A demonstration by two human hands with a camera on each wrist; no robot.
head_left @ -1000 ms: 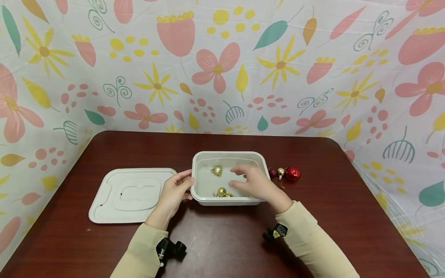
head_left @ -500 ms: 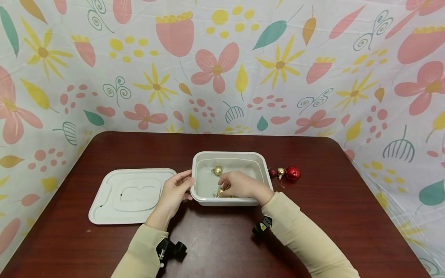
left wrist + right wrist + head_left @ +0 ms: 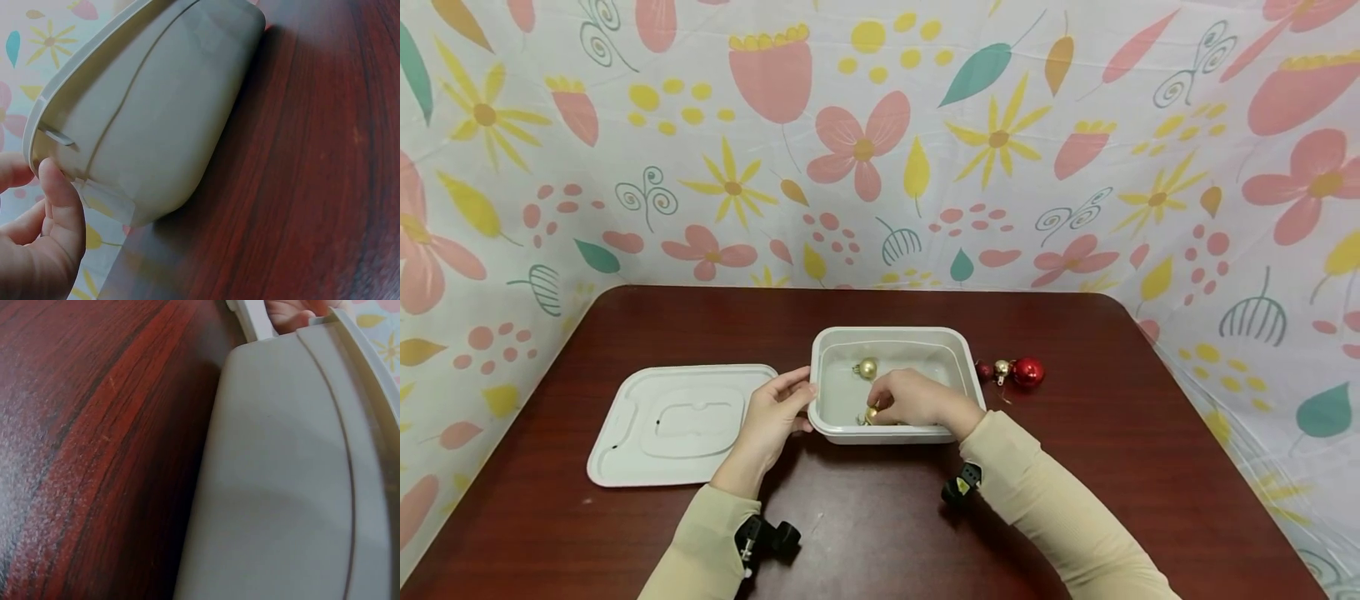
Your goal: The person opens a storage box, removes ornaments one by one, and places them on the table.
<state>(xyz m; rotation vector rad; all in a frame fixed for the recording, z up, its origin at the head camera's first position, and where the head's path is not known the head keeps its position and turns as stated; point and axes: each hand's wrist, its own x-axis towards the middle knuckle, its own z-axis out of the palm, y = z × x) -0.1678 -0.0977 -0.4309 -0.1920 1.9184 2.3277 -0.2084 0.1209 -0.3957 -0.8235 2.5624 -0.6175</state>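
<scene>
On the left of a dark red-brown table (image 3: pixel 865 533), a white lid (image 3: pixel 688 425) is laid flat, apparently set aside so that the box is left uncovered. Its right edge is partly hidden by the left hand (image 3: pixel 772 421), by which the left end of the pale box (image 3: pixel 891 432) is held at the rim, with thumb and fingers slightly parted and bent around the edge, presumably so that the box is kept steady. The box is placed upright at the middle of the table. Inside it, a gold bauble (image 3: pixel 868 368) is seen alone toward the back, and a second gold bauble (image 3: pixel 871 413) is seen near the front wall, under the right hand (image 3: pixel 917 397). That hand is lowered into the box with its fingers bent down onto this bauble; whether it is gripped cannot be told, as the fingertips are partly hidden. Just outside the right end, a dark red bauble (image 3: pixel 984 372), a small pale-gold bauble (image 3: pixel 1002 371) and a larger, shiny red bauble (image 3: pixel 1028 372) are lined up close together on the table.
</scene>
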